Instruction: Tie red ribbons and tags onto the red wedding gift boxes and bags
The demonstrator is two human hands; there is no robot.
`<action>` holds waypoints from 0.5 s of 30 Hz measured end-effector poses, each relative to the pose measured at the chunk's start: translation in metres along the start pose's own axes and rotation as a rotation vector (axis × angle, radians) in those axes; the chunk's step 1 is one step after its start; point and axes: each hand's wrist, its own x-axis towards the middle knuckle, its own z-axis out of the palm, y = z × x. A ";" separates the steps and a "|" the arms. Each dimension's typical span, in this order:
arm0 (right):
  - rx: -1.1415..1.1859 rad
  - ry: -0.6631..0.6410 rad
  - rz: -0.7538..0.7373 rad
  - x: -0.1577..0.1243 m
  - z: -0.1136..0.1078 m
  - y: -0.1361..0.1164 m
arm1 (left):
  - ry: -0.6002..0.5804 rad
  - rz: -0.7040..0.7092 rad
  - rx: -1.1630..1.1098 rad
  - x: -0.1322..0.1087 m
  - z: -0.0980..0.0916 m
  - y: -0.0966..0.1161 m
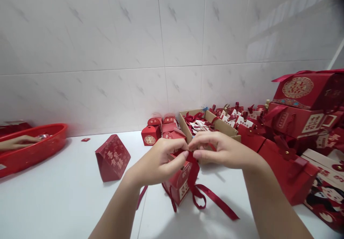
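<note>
Nearest, on the white tabletop point(72, 210), a loose tail of the dark red satin ribbon point(194, 172) trails out to the right of a small red paperboard gift box point(174, 185) with a pale label. The box stands directly below the 2 hands, its labelled face turned to the right; its long axis is hard to tell, since the left hand point(163, 160) covers much of it. That hand is nearer the box and overlaps its top, while the right hand point(223, 149) comes in from the right. Both pinch the ribbon between thumb and forefinger, their fingertips almost meeting above the box's right edge, so the ribbon hangs down that side. Farther off, a red triangular paperboard box point(113, 158) stands to the left, well apart. Beyond the hands, 1 shallow brown cardboard tray point(225, 127) of ribbons and tags sits near the white tiled wall point(120, 52).
</note>
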 end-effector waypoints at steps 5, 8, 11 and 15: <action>0.110 -0.095 0.057 0.005 0.009 0.003 | -0.010 -0.023 0.087 0.000 -0.002 0.004; 0.040 -0.200 0.127 0.001 0.004 0.006 | -0.061 -0.081 0.195 -0.001 -0.005 -0.002; -0.115 -0.354 0.207 -0.001 -0.002 0.011 | -0.145 -0.210 0.327 0.001 -0.003 -0.015; -0.248 -0.420 0.299 0.001 -0.003 0.018 | -0.290 -0.395 0.438 0.008 0.009 -0.032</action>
